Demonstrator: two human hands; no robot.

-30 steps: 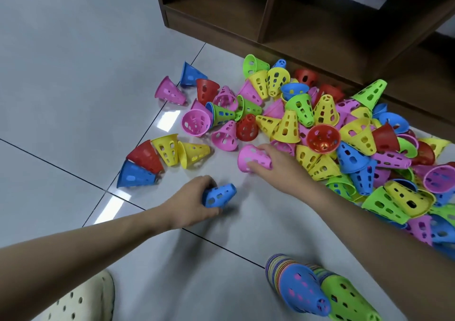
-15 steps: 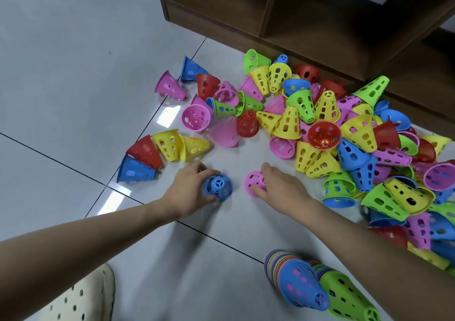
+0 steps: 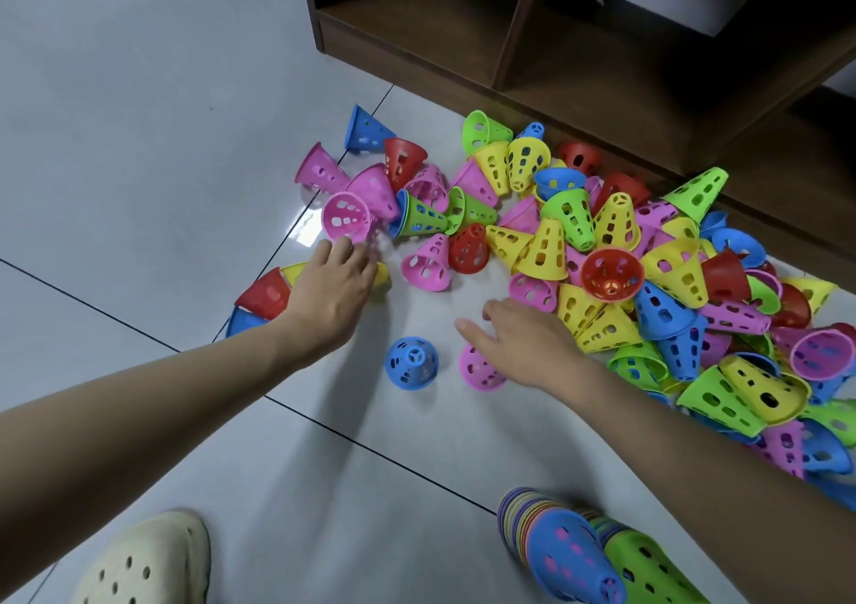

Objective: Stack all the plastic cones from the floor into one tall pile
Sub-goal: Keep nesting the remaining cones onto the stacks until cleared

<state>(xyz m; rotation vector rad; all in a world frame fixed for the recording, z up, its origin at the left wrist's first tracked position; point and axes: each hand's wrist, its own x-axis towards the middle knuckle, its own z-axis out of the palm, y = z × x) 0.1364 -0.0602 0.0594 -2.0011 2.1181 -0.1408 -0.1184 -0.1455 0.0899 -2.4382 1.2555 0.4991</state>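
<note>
Blue cone (image 3: 411, 362): stands alone on the floor, narrow end up, between both grips w/ neither touching it. Looks set upright on purpose, prob. as a base to drop others onto.
Pink cone (image 3: 479, 368): on the floor just under the right hand, half covered by it; seems parked beside the blue cone as next in line.
Left hand (image 3: 334, 285): grip released, fingers straight, reaching fwd; fingertips just short of a pink cone lying open-mouth-up (image 3: 346, 216). That cone is blurred, so contact can't be told.
Right hand (image 3: 525, 343): grip loose, fingers spread flat over the floor, holding nothing; sits between the pink cone and the heap.
Loose heap (image 3: 616, 251): most cones lie beyond and to the right of the right grip, tipped every way, yellow, green, red, pink, blue mixed. Task far from done, by my read.
Stacked pile (image 3: 569, 552): lies on its side near the bottom edge, behind the right forearm; blue cone outermost, a green one beside it. Kept close to the body, likely for easy adding.
Hidden/cut: pile's far end runs out of frame, count unknown. Red cone (image 3: 266, 295), a yellow and a blue one partly under the left hand and wrist. Heap's right side cut by frame.
Other: pale clog (image 3: 148, 562) at bottom left; wooden shelf unit (image 3: 509, 38) beyond the heap.
</note>
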